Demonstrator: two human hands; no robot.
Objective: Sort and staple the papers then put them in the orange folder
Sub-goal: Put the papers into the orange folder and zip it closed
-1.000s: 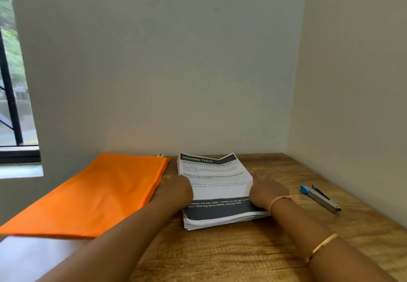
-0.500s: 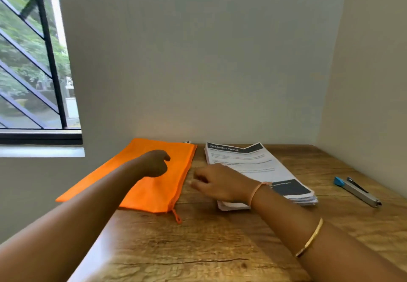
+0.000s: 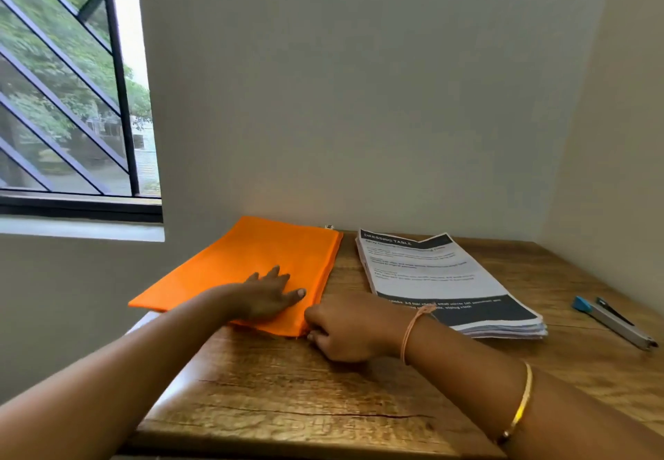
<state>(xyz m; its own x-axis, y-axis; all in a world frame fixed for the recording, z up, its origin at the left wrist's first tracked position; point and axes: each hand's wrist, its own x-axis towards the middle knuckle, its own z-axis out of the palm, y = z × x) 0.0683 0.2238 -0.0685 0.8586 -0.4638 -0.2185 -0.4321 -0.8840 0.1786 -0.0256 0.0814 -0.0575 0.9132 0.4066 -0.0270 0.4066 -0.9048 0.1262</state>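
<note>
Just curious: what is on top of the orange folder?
The left hand lies flat on the orange folder. The right hand curls at its near corner; what its fingers hold, if anything, is hidden.

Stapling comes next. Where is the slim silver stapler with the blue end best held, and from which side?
Grip the slim silver stapler with the blue end mid-body, across its long narrow sides, from above, with the right hand now at the corner of the orange fabric folder. It lies flat on the wooden table, angled far-left to near-right, free all round, so a top pinch likely suits.
</note>
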